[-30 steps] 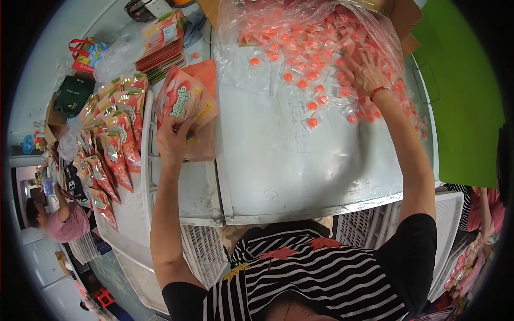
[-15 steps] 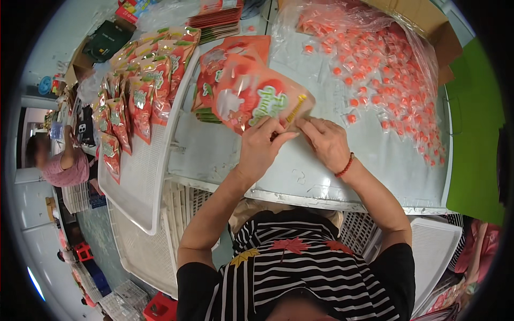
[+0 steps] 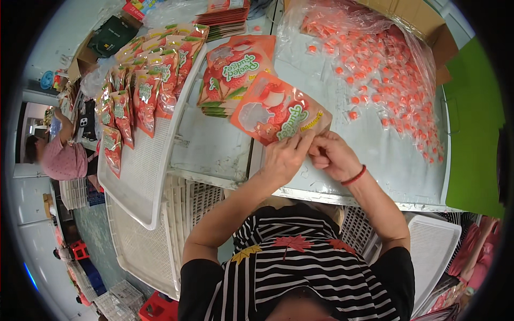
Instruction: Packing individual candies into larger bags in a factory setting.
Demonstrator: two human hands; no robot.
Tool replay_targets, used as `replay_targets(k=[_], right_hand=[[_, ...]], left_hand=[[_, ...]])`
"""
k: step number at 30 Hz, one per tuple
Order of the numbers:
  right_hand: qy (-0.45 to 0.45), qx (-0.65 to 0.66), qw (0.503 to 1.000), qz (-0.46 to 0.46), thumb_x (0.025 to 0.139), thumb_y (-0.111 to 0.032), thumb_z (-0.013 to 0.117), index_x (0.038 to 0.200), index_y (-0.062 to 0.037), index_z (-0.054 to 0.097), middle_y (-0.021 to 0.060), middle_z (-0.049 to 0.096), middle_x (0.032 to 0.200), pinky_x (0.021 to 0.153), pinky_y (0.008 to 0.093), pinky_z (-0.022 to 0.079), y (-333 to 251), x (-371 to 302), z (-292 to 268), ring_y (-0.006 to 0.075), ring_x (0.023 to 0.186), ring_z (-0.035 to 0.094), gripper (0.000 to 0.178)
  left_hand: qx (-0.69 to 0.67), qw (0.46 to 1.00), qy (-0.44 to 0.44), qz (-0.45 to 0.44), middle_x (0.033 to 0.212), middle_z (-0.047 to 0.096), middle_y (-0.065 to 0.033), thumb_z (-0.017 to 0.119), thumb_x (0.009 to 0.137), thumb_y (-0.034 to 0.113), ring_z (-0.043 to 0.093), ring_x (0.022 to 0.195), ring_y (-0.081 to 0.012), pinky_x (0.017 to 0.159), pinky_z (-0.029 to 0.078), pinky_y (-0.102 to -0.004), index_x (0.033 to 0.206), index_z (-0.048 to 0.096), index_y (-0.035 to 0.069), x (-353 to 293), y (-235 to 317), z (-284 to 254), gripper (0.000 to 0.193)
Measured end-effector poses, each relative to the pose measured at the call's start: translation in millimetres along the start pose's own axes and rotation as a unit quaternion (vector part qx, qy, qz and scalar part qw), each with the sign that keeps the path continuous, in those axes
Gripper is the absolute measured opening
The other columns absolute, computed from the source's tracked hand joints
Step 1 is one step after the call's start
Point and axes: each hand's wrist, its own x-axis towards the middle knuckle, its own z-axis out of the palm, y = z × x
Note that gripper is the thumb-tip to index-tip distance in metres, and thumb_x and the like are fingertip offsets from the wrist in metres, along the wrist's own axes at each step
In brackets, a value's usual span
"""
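A flat pinkish-red candy pouch point(image 3: 262, 120) with a small clear window lies tilted above the table in front of me. My left hand point(image 3: 286, 160) grips its lower edge, thumb side toward the other hand. At the pouch's lower right corner, my right hand point(image 3: 334, 156), with a red bracelet at the wrist, has its fingers curled and pinched on the edge. A stack of similar flat pouches point(image 3: 235, 61) lies just beyond, partly covered by the held one. To the right spreads a pile of clear-wrapped red candies point(image 3: 391, 91).
At left, a white perforated tray point(image 3: 142, 171) carries several filled pouches point(image 3: 145, 96). More flat pouches point(image 3: 227, 21) are piled at the back. A cardboard box point(image 3: 428, 27) and plastic sheet stand behind the candies. Another person point(image 3: 64, 155) in pink is at far left.
The held pouch has come nearer and to the right, off more of the stack. My left hand has shifted right, close to the right hand, whose fingers have curled in.
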Motion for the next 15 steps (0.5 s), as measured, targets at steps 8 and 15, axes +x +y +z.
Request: replay_targets(k=[8, 15], right_hand=[[0.189, -0.007, 0.969, -0.157, 0.092, -0.012, 0.041, 0.118, 0.0078, 0.05, 0.0114, 0.058, 0.111, 0.097, 0.0351, 0.043, 15.8, 3.8, 11.3, 0.0202, 0.103, 0.056, 0.034], [0.128, 0.03, 0.983, -0.124, 0.095, -0.011, 0.041, 0.124, 0.0011, 0.048, 0.0113, 0.056, 0.119, 0.1, 0.0342, 0.041, 23.3, -0.2, -0.4, 0.0213, 0.111, 0.054, 0.033]], left_hand=[[-0.149, 0.985, 0.043, -0.073, 0.078, 0.065, -0.0104, 0.061, 0.074, -0.001, 0.063, 0.058, -0.0235, 0.049, 0.051, -0.0335, 0.1, 0.062, 0.004, 3.5, -2.7, 0.9, 0.026], [-0.153, 0.986, 0.063, 0.0, 0.08, 0.063, -0.0085, 0.062, 0.067, 0.0, 0.063, 0.066, -0.025, 0.054, 0.051, -0.0342, 0.107, 0.058, 0.004, -9.0, 22.6, 13.5, 0.04]])
